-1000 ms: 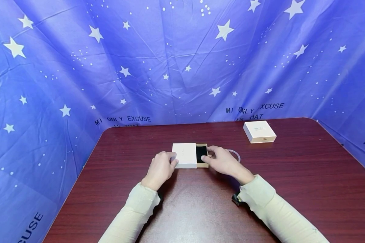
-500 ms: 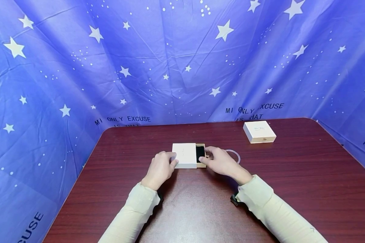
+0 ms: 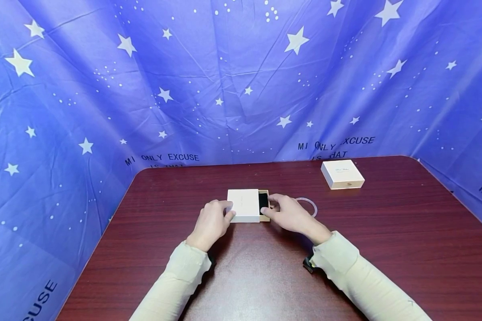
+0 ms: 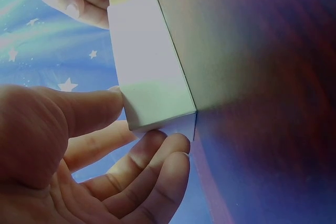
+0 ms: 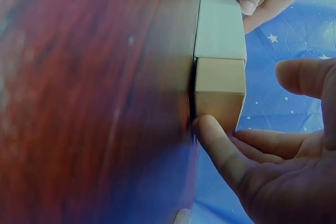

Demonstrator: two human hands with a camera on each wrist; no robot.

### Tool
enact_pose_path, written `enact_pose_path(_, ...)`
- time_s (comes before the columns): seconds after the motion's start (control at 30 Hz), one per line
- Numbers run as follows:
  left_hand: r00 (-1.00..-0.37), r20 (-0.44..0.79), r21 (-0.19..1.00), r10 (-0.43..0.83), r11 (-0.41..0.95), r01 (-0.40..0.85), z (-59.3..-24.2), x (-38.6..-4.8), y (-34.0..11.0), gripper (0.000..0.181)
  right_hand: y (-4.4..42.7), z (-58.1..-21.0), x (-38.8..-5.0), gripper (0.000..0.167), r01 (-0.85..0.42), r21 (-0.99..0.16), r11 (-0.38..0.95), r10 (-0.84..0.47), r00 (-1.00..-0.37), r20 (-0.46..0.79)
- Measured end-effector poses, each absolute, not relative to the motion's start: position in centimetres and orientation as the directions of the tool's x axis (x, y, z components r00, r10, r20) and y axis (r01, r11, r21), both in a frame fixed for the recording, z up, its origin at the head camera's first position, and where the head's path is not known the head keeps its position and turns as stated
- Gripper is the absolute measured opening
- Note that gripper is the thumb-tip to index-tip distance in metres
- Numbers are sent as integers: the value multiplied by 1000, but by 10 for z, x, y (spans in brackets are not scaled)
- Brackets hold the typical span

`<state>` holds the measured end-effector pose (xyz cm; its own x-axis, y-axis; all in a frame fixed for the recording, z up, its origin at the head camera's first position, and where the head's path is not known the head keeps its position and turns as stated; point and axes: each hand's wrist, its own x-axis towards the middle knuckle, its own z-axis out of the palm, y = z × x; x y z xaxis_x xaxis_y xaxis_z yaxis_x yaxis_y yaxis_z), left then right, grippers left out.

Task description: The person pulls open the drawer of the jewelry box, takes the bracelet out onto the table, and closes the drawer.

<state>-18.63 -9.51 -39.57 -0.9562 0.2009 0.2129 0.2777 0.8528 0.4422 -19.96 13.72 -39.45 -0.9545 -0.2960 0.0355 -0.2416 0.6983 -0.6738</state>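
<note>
A white sliding gift box [image 3: 243, 204] lies mid-table, its tan inner drawer [image 3: 264, 218] protruding a little at the right, with a black lining [image 3: 263, 201] showing inside. My left hand [image 3: 210, 224] holds the outer sleeve's left end; in the left wrist view, the thumb meets its edge while fingers curl against the end face. At the drawer's end, my right hand [image 3: 293, 215] presses with its fingers [image 5: 212, 135]; in the right wrist view the thumb stands apart from the drawer. Just behind the right hand is a pale translucent ring [image 3: 314, 207], partly hidden.
A second closed pale box [image 3: 342, 174] with small printing sits at the back right of the dark red wooden table [image 3: 257, 276]. A blue star-printed curtain [image 3: 225, 120] hangs behind and at both sides.
My right hand has moved slightly left, and the drawer has slid further into the sleeve, so less black lining shows. The left hand and sleeve have stayed still.
</note>
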Motion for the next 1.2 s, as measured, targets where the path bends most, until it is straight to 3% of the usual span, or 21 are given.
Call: enact_pose_path(1.2,-950,236,482,206,824,299,-398,-191,-98,26,131,-395,-199,41,-261,-749,609,-350,-936,41)
